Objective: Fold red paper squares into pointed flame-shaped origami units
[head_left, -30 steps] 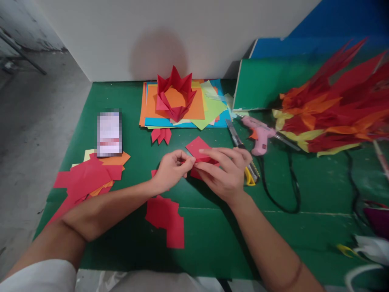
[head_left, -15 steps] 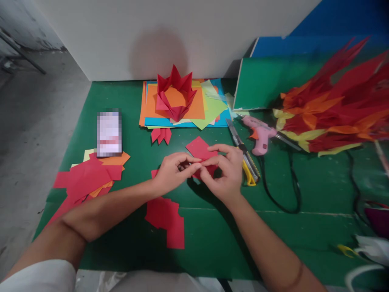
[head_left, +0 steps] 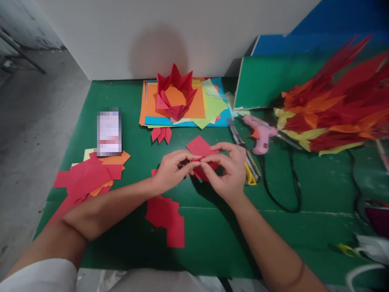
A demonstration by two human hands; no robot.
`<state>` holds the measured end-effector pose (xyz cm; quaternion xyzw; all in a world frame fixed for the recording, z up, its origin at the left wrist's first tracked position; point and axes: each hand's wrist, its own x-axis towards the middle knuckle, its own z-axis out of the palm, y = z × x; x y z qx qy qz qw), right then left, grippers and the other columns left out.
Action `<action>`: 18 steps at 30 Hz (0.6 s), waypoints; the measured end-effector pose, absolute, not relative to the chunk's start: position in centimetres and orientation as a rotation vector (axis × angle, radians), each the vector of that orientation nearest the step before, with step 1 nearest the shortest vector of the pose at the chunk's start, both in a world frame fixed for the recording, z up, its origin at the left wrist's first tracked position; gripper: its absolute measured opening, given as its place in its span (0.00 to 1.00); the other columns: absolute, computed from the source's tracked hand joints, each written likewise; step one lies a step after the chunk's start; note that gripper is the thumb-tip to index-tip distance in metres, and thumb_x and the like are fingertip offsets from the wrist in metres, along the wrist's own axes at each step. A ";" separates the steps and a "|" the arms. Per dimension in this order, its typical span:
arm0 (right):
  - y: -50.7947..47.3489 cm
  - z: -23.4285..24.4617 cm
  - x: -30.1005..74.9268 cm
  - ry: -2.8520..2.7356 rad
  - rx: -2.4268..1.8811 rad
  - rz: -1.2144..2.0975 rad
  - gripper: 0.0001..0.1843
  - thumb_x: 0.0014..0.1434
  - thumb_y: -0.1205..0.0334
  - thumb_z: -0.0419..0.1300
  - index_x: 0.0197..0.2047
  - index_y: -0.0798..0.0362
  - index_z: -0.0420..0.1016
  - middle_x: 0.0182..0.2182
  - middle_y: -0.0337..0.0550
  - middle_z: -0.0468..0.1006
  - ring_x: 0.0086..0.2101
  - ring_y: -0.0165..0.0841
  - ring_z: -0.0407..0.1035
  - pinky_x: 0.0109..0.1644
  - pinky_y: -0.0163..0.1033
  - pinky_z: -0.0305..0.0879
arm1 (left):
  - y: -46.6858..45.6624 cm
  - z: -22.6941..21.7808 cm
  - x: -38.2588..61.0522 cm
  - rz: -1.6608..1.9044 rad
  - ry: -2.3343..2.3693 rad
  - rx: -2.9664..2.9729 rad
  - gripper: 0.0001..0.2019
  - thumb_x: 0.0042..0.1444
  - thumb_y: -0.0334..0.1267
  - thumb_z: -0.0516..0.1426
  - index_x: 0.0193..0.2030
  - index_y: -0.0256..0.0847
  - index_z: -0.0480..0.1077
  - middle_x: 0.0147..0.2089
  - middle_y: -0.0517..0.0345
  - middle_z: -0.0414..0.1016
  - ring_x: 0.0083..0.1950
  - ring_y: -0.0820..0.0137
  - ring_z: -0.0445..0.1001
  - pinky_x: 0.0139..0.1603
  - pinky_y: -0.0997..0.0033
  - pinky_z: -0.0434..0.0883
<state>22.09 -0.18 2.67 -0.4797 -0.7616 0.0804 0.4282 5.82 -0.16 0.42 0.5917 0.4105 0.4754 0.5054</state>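
Observation:
My left hand (head_left: 176,168) and my right hand (head_left: 226,170) meet above the green table, both closed with fingertips pinching a small folded piece of red paper (head_left: 197,159). Most of that piece is hidden by my fingers. Beneath and behind them lie red paper squares (head_left: 198,145) on the table. More red squares (head_left: 165,217) are scattered nearer me, left of my right forearm. Beyond my left hand rests a little group of folded red petals (head_left: 161,134). A pointed red paper ring (head_left: 175,109) sits on a stack of coloured paper (head_left: 148,111) at the back.
A yellow box cutter (head_left: 249,164) and a pink glue gun (head_left: 259,132) with a black cord lie right of my hands. Red and orange paper flowers (head_left: 340,105) fill the far right. On the left are a phone (head_left: 109,134) and a pile of paper pieces (head_left: 88,176).
My right hand has shifted slightly to the right, its fingertips drawn a little apart from the left ones, and more of the red paper between them shows. The left hand has barely moved.

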 end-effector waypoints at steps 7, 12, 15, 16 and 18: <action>-0.1 2.1 21.8 -1.858 -1.135 0.470 0.03 0.56 0.63 0.60 0.31 0.49 0.71 0.37 0.43 0.74 0.41 0.38 0.69 0.48 0.50 0.62 | -0.1 0.8 6.0 1.131 0.968 1.222 0.12 0.54 0.46 0.61 0.32 0.37 0.71 0.26 0.61 0.70 0.21 0.79 0.70 0.19 0.81 0.68; -0.2 1.6 21.7 -1.699 -1.164 0.780 0.04 0.56 0.63 0.62 0.32 0.49 0.69 0.34 0.40 0.77 0.36 0.34 0.71 0.43 0.44 0.66 | -0.1 1.2 6.2 1.109 0.950 1.102 0.14 0.52 0.47 0.61 0.31 0.37 0.68 0.22 0.64 0.67 0.20 0.79 0.68 0.19 0.81 0.66; -0.3 1.6 21.5 -1.614 -1.163 0.907 0.05 0.55 0.63 0.62 0.32 0.49 0.69 0.33 0.40 0.76 0.36 0.33 0.71 0.40 0.41 0.67 | -0.1 1.3 6.3 1.102 0.928 1.040 0.16 0.52 0.49 0.61 0.31 0.37 0.66 0.21 0.65 0.67 0.20 0.80 0.68 0.18 0.82 0.65; -0.3 1.7 21.4 -1.590 -1.152 0.939 0.05 0.55 0.63 0.63 0.32 0.49 0.68 0.33 0.40 0.76 0.35 0.33 0.71 0.39 0.40 0.68 | -0.1 1.4 6.3 1.101 0.924 1.027 0.16 0.51 0.49 0.61 0.31 0.37 0.66 0.21 0.66 0.67 0.20 0.81 0.67 0.18 0.83 0.64; -0.3 1.8 21.3 -1.559 -1.130 0.977 0.05 0.54 0.64 0.63 0.31 0.50 0.68 0.32 0.39 0.75 0.35 0.32 0.71 0.39 0.39 0.68 | -0.1 1.4 6.3 1.102 0.918 1.019 0.17 0.51 0.50 0.61 0.30 0.37 0.65 0.21 0.66 0.67 0.19 0.82 0.66 0.18 0.83 0.64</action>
